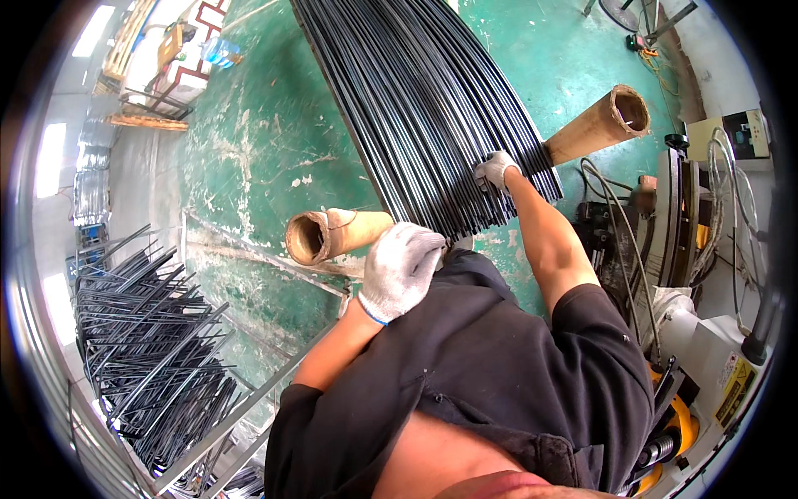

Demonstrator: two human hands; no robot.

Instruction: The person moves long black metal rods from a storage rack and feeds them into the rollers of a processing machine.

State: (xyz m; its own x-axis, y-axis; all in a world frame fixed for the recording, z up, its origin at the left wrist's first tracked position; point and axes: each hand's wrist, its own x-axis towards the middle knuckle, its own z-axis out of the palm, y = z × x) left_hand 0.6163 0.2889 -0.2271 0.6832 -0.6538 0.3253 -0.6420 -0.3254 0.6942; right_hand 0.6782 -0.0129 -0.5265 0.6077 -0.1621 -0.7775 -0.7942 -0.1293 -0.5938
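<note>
We see a broad bundle of long dark steel rods (424, 100) running from the top centre of the frame down toward the middle, where their cut ends stop in a ragged line just above the dark shirt (490, 366). The bundle lies across a thick brown cardboard tube (332, 235), one open end of which shows left of centre while the other end pokes out at the upper right, beyond the rods. Our right hand (495, 170), in a white work glove, rests on the rod ends right of centre, its fingers bent down onto the rods and close together; whether they pinch a single rod we cannot tell. Our left hand (401, 268), also in a white glove with a blue cuff edge, sits at the centre of the frame, just below the near end of the tube, its fingers curled inward into a loose fist; we cannot tell whether it holds anything. Both forearms are bare. The rods lie over a worn green floor (258, 141). At the lower left of the frame a heap of bent dark rods (150, 349) rests in a metal-framed rack. Along the right edge stands a machine (690, 274) with pale housing, cables and yellow parts. At the upper left, well apart from the hands, a plastic water bottle (219, 51) lies near some wooden pieces.
</note>
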